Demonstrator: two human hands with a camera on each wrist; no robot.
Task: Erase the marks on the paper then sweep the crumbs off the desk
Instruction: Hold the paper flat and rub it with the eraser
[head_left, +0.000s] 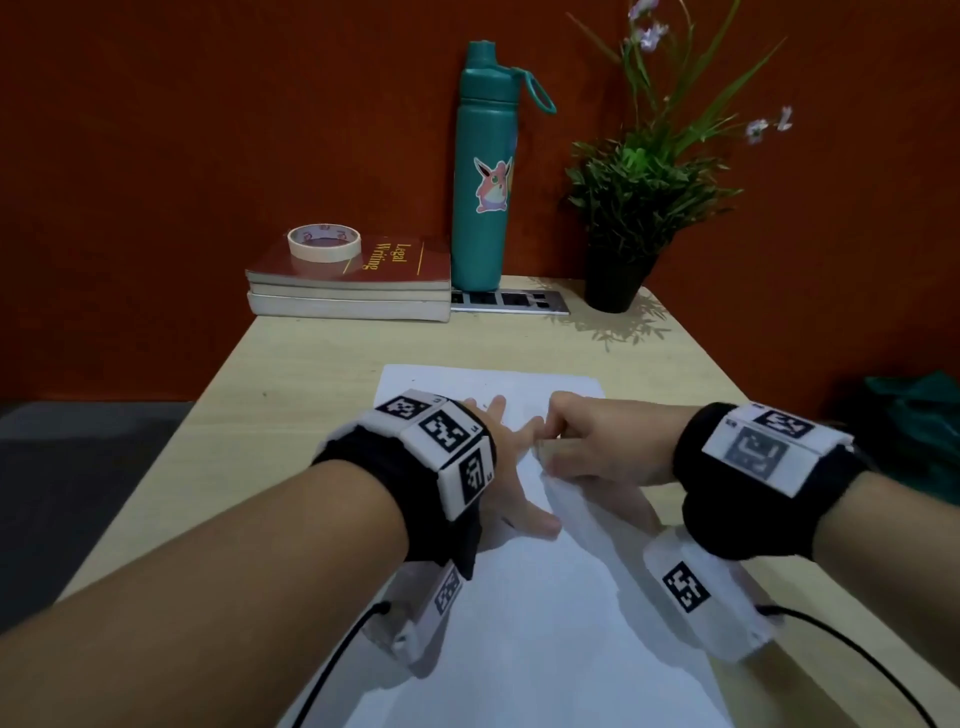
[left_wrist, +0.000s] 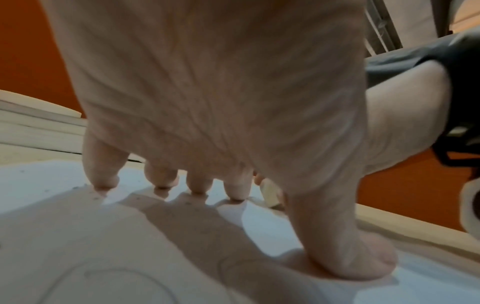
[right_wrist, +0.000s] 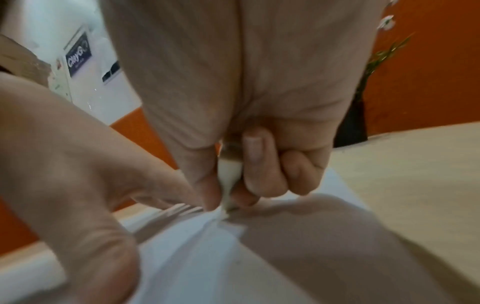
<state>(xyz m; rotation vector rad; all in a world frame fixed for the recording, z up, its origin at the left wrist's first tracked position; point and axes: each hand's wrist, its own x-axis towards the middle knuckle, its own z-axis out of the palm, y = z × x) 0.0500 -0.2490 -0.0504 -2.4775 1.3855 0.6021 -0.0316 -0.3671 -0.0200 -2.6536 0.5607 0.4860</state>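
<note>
The white paper (head_left: 524, 597) is being held flat on the desk (head_left: 291, 364) by the left hand (head_left: 511, 467), fingers spread wide and straight. A white eraser (right_wrist: 228, 172) is being pinched narrowly by the right hand (head_left: 597, 447) and pressed on the far part of the sheet. Small crumbs (left_wrist: 96, 197) are lying near the left fingertips. The paper is possibly being wrinkled or torn if the rubbing is too hard.

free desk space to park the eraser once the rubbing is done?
Bare desk left of the paper, in front of the books; another strip right of the paper, in front of the plant pot. Crowded: back edge, and mid-paper, where left hand presses and right hand pinches the eraser.
</note>
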